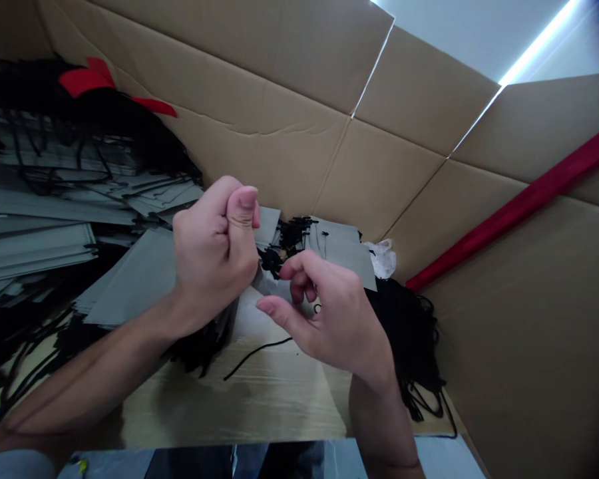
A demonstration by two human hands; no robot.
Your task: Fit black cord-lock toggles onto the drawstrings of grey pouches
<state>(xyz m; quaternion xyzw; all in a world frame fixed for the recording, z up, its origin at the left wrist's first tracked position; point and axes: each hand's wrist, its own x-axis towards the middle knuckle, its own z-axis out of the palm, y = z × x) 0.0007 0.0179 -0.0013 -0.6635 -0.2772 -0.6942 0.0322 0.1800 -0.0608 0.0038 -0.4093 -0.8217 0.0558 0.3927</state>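
My left hand [213,249] is closed in a fist above a grey card piece [140,283], its thumb pressed on the folded fingers; what it holds is hidden. My right hand [329,316] is curled just to the right, thumb and fingertips pinched near a grey card [342,253] and a small black cord end. A loose black cord [253,352] lies on the cardboard surface below both hands.
Stacks of grey flat bags with black cords [40,199] fill the left. A heap of black cords [414,332] lies to the right. Brown cardboard walls [304,86] surround the area, with a red strip [519,206] on the right wall and red pieces [87,78] top left.
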